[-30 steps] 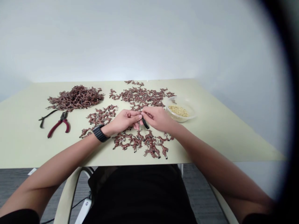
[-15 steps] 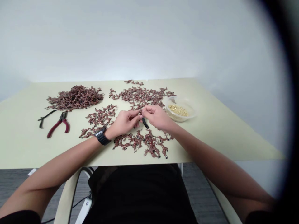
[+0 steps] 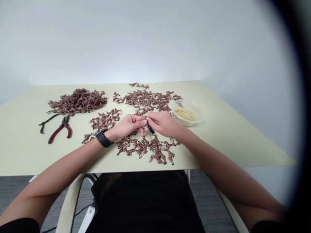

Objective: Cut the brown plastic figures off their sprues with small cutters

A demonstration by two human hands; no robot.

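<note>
Over the middle of the table, my left hand (image 3: 131, 124) and my right hand (image 3: 164, 123) meet at the fingertips. Thumb and finger of each are closed in a pinch, and whatever sits between them is too small and covered to make out. A dark curved piece (image 3: 151, 129), like a tool handle, shows just under the fingers; I cannot tell if it is held or lies on the table. Small brown animal figures with shiny bands (image 3: 157, 149) lie in front of the hands, and more figures (image 3: 145, 98) spread out behind them.
A heap of brown figures (image 3: 80, 101) stands at the back left. Red-handled pliers (image 3: 59, 130) and a thin black tool (image 3: 46, 123) lie before it. Right of my hands is a clear plastic bowl (image 3: 199, 117) with small gold pieces (image 3: 185, 114). The table's (image 3: 230, 139) front edge is close.
My left hand and wrist have shifted slightly left, and my right hand has turned a little, its fingers now lower. The fingertips stay together; figures and tools lie as before.
</note>
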